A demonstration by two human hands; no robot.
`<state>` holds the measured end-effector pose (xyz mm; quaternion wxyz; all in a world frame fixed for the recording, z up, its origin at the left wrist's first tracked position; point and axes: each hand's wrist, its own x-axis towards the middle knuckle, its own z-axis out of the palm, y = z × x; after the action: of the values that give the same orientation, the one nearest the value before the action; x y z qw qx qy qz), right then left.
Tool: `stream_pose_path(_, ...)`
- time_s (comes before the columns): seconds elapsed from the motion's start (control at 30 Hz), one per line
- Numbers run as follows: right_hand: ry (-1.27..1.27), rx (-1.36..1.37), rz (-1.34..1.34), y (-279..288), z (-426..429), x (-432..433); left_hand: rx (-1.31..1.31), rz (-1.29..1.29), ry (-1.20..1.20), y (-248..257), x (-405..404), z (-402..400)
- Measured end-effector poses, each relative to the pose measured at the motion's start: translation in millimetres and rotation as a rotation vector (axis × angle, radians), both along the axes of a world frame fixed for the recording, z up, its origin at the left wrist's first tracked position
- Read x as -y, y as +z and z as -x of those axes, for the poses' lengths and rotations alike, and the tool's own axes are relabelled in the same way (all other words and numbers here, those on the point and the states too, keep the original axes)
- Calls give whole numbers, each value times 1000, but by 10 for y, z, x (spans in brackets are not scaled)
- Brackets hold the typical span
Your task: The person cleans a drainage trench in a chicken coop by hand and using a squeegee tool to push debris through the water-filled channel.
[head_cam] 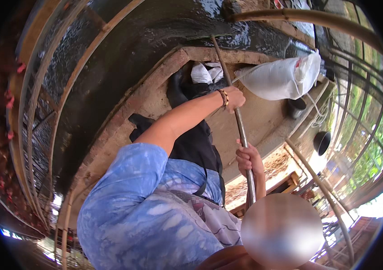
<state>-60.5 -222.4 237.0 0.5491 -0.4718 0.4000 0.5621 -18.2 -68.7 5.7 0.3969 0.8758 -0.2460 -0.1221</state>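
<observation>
My left hand, with a bracelet at the wrist, is closed around the middle of a long pole. Lower down the same pole, nearer my body, my right hand grips it. The pole runs over a low brick-and-concrete wall, and at its far end a thin crosswise bar lies at the surface of dark, wet liquid. A black apron hangs over my tie-dyed blue shirt. Beyond the apron are dark boots or cloth and some white material. The near end of the pole is hidden by a blurred patch.
A full white woven sack leans by the low wall on the right. A dark bucket, another dark round container and coiled cord are beyond it. Bamboo rails curve along the left; another bamboo pole crosses the top right.
</observation>
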Motion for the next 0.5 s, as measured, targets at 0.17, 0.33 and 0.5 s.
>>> stream_pose_path(0.17,342,120,39,363,553,-179,68,113,268,276,-196,832)
stream_pose_path(0.33,692,141,14,357,1195,-714,89,179,724,296,-707,2073)
stream_pose_path(0.5,1016,42,-85,83,1837,-1308,73,135,1017,83,-1099,3485)
